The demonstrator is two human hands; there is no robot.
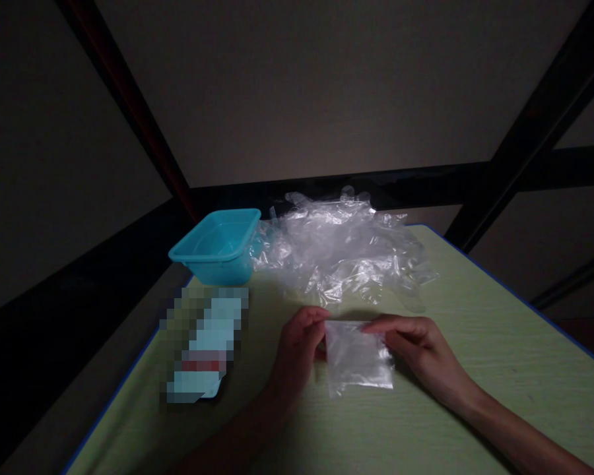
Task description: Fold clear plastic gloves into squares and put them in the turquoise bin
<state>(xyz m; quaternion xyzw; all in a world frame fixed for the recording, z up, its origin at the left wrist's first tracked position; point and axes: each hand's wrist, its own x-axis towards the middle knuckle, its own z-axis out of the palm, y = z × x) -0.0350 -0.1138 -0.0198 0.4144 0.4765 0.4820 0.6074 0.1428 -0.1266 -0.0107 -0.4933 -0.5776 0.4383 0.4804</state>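
Note:
A small, flat square of clear plastic (359,359) hangs between my two hands, a little above the green table. My left hand (304,340) pinches its upper left corner between thumb and fingers. On the other side my right hand (416,340) grips the upper right edge, with the index finger lying along the top. Behind them a large loose pile of crumpled clear plastic (346,247) covers the back of the table.
A turquoise basin (220,264) stands at the back left, touching the plastic pile. A pixelated, pale long object (212,343) lies at the left. The table (475,316) has a blue edge; a wall rises behind it.

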